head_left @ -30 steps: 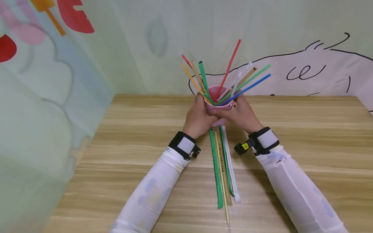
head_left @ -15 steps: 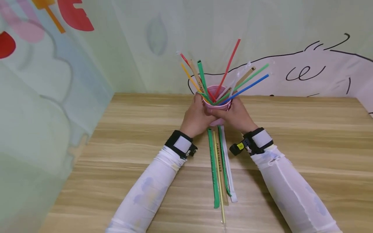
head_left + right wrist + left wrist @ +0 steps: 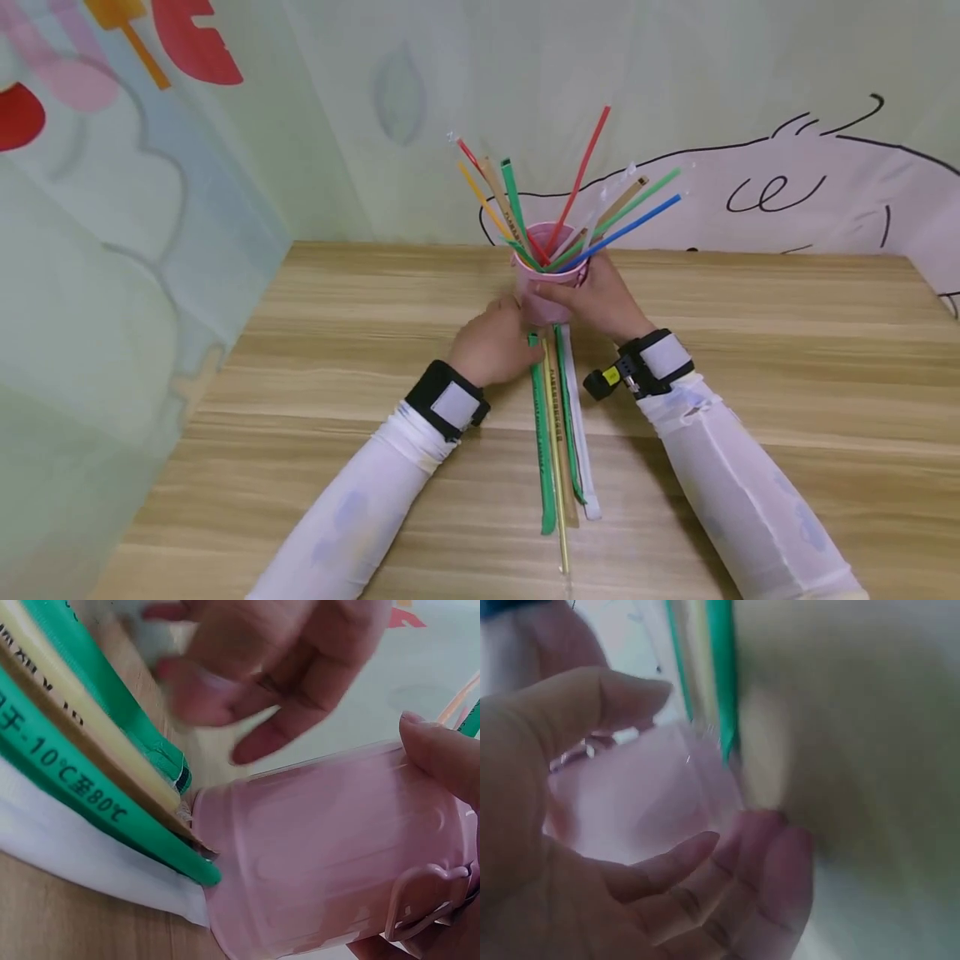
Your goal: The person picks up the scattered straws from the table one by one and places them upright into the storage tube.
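A small pink metal bucket (image 3: 534,302) stands toward the back of the table, holding several straws that fan out above its rim, among them a tall red straw (image 3: 585,171) and a blue straw (image 3: 633,227). My right hand (image 3: 606,302) grips the bucket's right side, thumb across its front. Low at the bucket's left is my left hand (image 3: 489,343), blurred in the right wrist view; its thumb and fingers are spread apart with nothing between them. Wrapped straws lie lengthwise before the bucket: a green straw (image 3: 544,458), a thin gold straw (image 3: 561,517) and a white one (image 3: 585,458), among others.
The wooden table (image 3: 330,350) reaches back to a pale printed cloth wall (image 3: 390,175). A second cloth wall (image 3: 90,350) runs along its left side. The bucket's wire handle (image 3: 424,896) hangs down its side.
My left hand has let go of the bucket and moved down and left, near the tops of the lying straws. My right hand keeps its grip on the bucket.
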